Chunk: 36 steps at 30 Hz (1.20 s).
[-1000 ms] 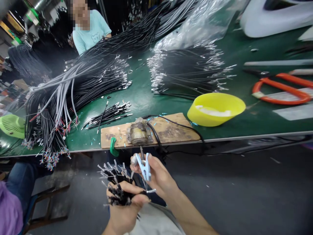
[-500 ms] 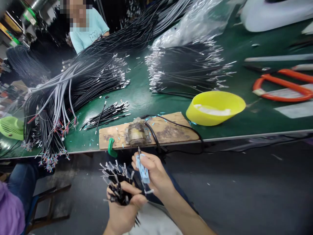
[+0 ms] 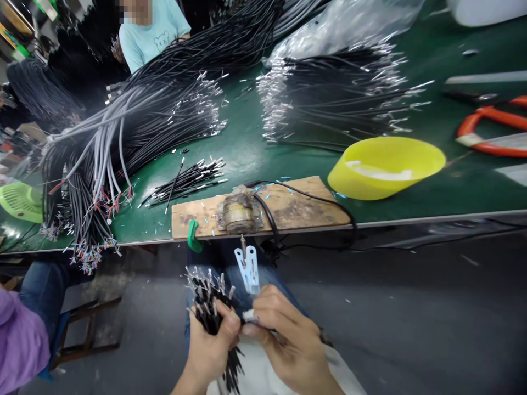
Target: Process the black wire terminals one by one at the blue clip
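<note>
My left hand [image 3: 214,340] is closed round a bundle of short black cables [image 3: 208,299] whose stripped, silvery ends fan out at the top. Close beside it, my right hand [image 3: 284,329] is closed in a pinch at a small whitish cable end [image 3: 249,315]; its fingers partly hide the piece. Just above the right fingers, a light-blue clothespin [image 3: 247,271] hangs from a metal tip below the table edge, clear of both hands. The tip points down from a worn round motor-like device [image 3: 237,213] on a wooden board [image 3: 296,206].
A green clamp [image 3: 192,236] sits at the board's left end. Short black cables [image 3: 185,184], long cable bundles [image 3: 160,120], a stripped-end cable pile [image 3: 329,104], a yellow dish [image 3: 370,186] and orange-handled scissors [image 3: 473,129] lie on the green table. A co-worker [image 3: 152,35] sits opposite.
My right hand has let go of the clothespin and moved down to the cable end beside the bundle. The clothespin now hangs at the tip. The view has shifted slightly.
</note>
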### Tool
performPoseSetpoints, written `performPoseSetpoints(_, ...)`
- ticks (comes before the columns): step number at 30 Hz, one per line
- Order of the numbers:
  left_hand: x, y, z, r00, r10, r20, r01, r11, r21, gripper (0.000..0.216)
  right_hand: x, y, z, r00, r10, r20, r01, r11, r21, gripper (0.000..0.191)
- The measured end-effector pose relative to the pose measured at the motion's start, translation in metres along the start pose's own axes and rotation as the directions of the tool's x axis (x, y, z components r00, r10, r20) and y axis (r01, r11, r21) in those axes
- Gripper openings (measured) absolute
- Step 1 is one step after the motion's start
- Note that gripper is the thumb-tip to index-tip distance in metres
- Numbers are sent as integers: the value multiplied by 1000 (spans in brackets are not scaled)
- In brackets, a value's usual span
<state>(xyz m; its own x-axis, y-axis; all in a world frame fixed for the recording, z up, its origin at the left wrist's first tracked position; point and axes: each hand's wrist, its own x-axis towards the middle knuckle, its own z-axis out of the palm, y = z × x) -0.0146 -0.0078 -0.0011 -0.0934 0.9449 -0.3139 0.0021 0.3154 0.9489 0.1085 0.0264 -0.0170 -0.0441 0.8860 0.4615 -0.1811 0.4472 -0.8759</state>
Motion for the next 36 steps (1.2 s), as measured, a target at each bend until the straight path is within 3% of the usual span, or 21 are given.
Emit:
performPoseSetpoints(2, 4, 4, -4, 999, 45, 30, -46, 998, 30, 46, 0, 1, 5, 982, 184, 45, -189, 956, 223, 32)
performPoseSetpoints(3, 5, 6, -5, 997, 68, 41, -70, 996, 46, 44, -1, 1, 8, 947, 308, 94, -321, 875, 362, 36)
performPoseSetpoints(5, 8, 9, -7, 993, 113, 44, -116, 990, 74, 38, -1, 1, 11, 829, 517, 213, -535, 624, 570, 43)
performPoseSetpoints(7, 10, 10, -6, 987, 157, 22, -158, 982, 104, 31, 1, 2, 11, 717, 628, 303, -646, 433, 629, 44)
performPoseSetpoints(10, 8, 10, -3, 974, 221, -47, -212, 965, 156, 21, 11, 7, 4, 639, 714, 285, -710, 406, 575, 39)
performPoseSetpoints(15, 2, 10, 1, 944, 290, -158, -257, 945, 201, 12, 44, 16, -5, 662, 749, 33, -629, 531, 568, 41)
performPoseSetpoints(18, -1, 13, 2, 921, 324, -215, -281, 937, 209, 9, 60, 11, -1, 694, 714, 95, -644, 556, 525, 48)
performPoseSetpoints(20, 0, 15, 4, 907, 338, -250, -287, 932, 220, 8, 66, 7, 3, 693, 705, 150, -666, 547, 507, 48)
performPoseSetpoints(23, 5, 17, 8, 902, 330, -279, -273, 935, 225, 11, 69, 3, 7, 685, 716, 134, -660, 531, 531, 46)
performPoseSetpoints(32, 16, 25, 19, 943, 221, -248, -165, 960, 227, 25, 69, 10, 11, 719, 691, 72, -607, 575, 549, 47)
performPoseSetpoints(36, 16, 29, 21, 952, 168, -257, -110, 968, 223, 29, 63, 11, 11, 693, 718, 68, -621, 547, 562, 48)
